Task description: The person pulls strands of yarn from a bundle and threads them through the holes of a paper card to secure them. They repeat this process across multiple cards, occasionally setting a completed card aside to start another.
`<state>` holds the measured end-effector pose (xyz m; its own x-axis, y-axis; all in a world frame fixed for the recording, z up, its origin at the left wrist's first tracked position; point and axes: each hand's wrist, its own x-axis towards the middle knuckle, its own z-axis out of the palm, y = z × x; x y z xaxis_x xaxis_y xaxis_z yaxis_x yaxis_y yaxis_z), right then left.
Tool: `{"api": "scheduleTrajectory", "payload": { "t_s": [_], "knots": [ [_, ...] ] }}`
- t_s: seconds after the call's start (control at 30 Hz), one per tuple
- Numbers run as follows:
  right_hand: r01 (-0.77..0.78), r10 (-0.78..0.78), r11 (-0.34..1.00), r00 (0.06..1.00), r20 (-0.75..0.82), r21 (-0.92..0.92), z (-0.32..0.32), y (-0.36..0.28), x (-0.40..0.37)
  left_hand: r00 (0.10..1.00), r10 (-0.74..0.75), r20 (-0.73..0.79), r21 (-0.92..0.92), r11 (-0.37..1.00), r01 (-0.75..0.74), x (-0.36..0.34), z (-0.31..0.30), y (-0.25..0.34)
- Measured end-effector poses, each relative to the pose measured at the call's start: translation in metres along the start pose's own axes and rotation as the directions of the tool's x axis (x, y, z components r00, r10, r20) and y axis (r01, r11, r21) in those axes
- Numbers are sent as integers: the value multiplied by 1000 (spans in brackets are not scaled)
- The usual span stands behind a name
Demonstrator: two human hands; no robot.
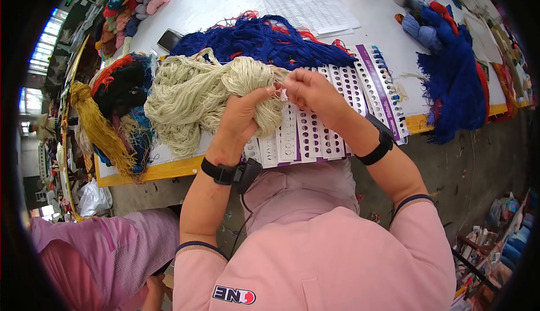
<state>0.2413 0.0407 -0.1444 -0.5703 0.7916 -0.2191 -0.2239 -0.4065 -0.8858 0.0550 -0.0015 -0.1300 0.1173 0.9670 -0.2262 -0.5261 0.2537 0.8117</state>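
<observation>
A large bundle of cream yarn (183, 100) lies over the near edge of the white table in the head view. My left hand (244, 111) is wrapped round its right end, with the thumb on top pointing toward my other hand. Close to that thumb, my right hand (312, 90) is closed in a pinch at the end of the bundle. A small white piece (283, 95), perhaps a tag, shows between the two hands. What exactly the right fingertips grip is hidden. Beneath both hands lie white cards with rows of round holes (308, 134).
Dark blue yarn (247, 40) with red strands lies behind the cream bundle, beside a phone (169, 40). Printed sheets (309, 7) rest farther back. More yarn hangs at the left (98, 122) and right (458, 86) edges. Another person (124, 243) sits at my left.
</observation>
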Motion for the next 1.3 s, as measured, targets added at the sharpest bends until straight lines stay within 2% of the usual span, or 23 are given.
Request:
{"api": "scheduleTrajectory", "payload": {
  "t_s": [0.07,0.13,0.23,0.33,0.43,0.47,0.57,0.67,0.77,0.87,0.97,1.07,1.13,1.23,1.3],
  "knots": [
    [83,-78,960,997,28,-267,10,1,-3,1000,-3,3,-30,1000,3,0,2,1],
    [92,-84,969,996,41,-229,8,3,-3,999,-18,32,-44,999,19,2,2,3],
    [88,-74,978,994,77,-189,9,-2,-5,992,-80,94,-195,976,98,5,-4,6],
    [45,-34,988,996,77,-149,4,-2,-5,1000,20,10,-64,998,-19,3,1,3],
    [36,-35,999,998,51,-24,3,3,-2,998,9,67,-28,1000,-7,2,-1,3],
    [40,-42,999,998,41,32,3,4,-2,999,9,43,-26,1000,-8,2,-1,3],
    [-48,49,993,999,11,-105,5,-3,-3,1000,11,-24,-29,1000,-12,1,3,3],
    [26,-28,991,1000,-11,-133,19,-6,-5,998,6,-65,-56,998,-10,1,5,2],
    [14,-17,994,999,-32,-105,12,-3,-2,997,-22,-78,-101,995,14,4,2,4],
    [-17,20,995,1000,-21,102,9,1,1,994,-69,-85,-139,989,56,6,-1,4],
    [24,-22,992,1000,17,-128,22,-10,-7,993,-75,-93,-151,987,60,6,1,5],
    [65,-64,995,998,14,-74,22,-5,-3,994,-72,-88,-185,981,55,7,2,6],
    [34,-33,996,999,19,-79,20,-6,-4,993,-84,-83,-234,970,62,6,7,10],
    [26,-23,997,999,47,-68,9,0,-3,999,49,20,-17,999,-48,2,2,5],
    [35,-31,998,997,68,-58,5,2,-2,999,33,13,-6,999,-33,1,-2,4]
  ]
}}
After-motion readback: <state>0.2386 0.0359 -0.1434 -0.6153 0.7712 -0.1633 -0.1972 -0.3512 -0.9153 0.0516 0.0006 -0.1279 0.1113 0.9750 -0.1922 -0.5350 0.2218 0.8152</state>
